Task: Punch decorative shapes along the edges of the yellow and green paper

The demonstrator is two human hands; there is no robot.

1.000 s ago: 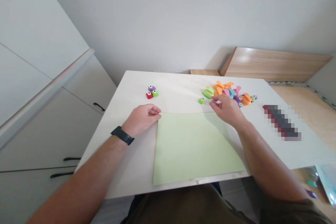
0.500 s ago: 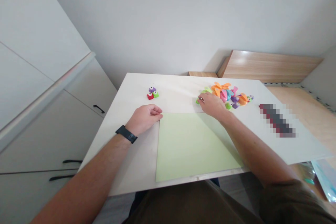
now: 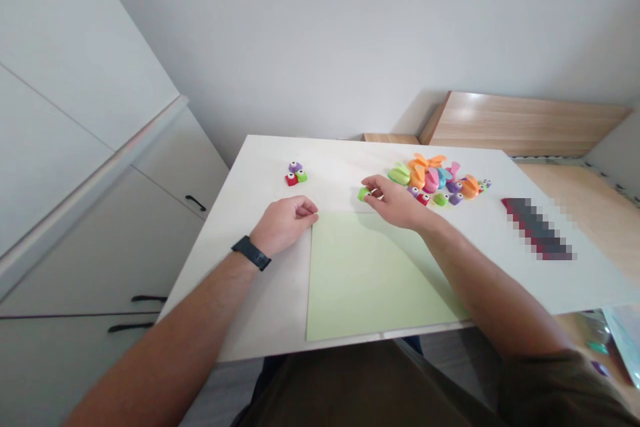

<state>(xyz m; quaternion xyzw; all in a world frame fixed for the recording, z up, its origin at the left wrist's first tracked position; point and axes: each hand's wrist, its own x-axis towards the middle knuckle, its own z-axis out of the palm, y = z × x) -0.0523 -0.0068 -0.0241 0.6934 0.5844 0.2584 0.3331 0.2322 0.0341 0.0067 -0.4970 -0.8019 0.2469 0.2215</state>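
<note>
A pale green paper sheet (image 3: 370, 273) lies on the white table (image 3: 260, 293), reaching its near edge. My left hand (image 3: 285, 221), with a dark watch on the wrist, rests curled on the table at the sheet's far left corner, fingers pressed together. My right hand (image 3: 397, 201) hovers just past the sheet's far edge and pinches a small green craft punch (image 3: 363, 193). Right of that hand sits a heap of colourful punches (image 3: 435, 180) in orange, pink, blue, purple and green. Three small punches (image 3: 296, 173), purple, red and green, stand apart at the far left.
White cabinets with dark handles (image 3: 195, 203) stand left of the table. A wooden headboard (image 3: 520, 123) and a bed lie behind on the right. A blurred dark red strip (image 3: 539, 228) lies on the table's right side. Plastic packets (image 3: 620, 340) lie below the table's right edge.
My right hand left the heap of punches and moved left, carrying a small green punch along the sheet's far edge. The left hand stayed put.
</note>
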